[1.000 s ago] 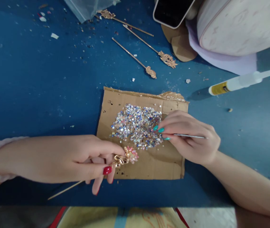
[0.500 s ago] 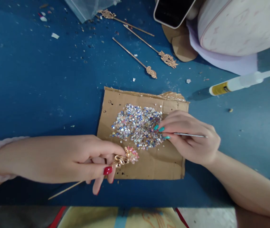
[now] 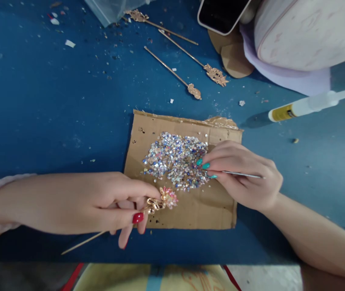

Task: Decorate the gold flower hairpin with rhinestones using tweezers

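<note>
My left hand [image 3: 99, 204], with red nails, is closed round a gold hairpin [image 3: 155, 205]. Pink and clear stones cluster in a flower [image 3: 169, 197] at the hairpin's head, and its thin stem comes out below the hand to the lower left. A piece of cardboard [image 3: 214, 214] lies under both hands, with a heap of small shiny rhinestones [image 3: 175, 157] on it. At the heap's right edge, my right hand [image 3: 245, 173], with teal nails, pinches slim silver tweezers [image 3: 242, 174]. Their tips are hidden by the fingers and stones, so I cannot see whether they hold one.
Several gold hairpins [image 3: 195, 91] lie beyond the cardboard, near a clear plastic bag [image 3: 105, 12]. A phone [image 3: 221, 16] and a pale round case [image 3: 308, 32] are at the back right. The glue bottle [image 3: 302, 107] lies at the right. Scraps dot the blue table [image 3: 53, 113].
Both hands keep nearly the same pose and place. The view has shifted very slightly; nothing has been picked up or let go.
</note>
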Tool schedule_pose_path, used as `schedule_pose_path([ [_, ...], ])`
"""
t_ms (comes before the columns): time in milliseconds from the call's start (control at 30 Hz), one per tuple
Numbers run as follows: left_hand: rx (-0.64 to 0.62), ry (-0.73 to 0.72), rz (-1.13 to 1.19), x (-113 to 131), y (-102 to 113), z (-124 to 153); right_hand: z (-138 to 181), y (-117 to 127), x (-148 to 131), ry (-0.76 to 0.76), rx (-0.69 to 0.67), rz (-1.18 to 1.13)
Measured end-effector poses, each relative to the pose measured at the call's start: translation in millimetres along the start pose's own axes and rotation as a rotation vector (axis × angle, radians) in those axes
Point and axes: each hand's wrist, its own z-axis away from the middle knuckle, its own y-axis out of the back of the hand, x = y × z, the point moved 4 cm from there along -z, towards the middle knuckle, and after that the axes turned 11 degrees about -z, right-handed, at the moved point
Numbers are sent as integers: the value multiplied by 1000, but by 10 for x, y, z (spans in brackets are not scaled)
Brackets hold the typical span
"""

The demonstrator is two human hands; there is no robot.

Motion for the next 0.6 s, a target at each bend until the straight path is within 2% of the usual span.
schedule_pose_path([
  [233,29,-27,11,-151,-37,23,9,-3,-10,8,-1,-7],
  [600,-11,43,-21,48,7,-4,6,9,-9,52,-59,-67],
])
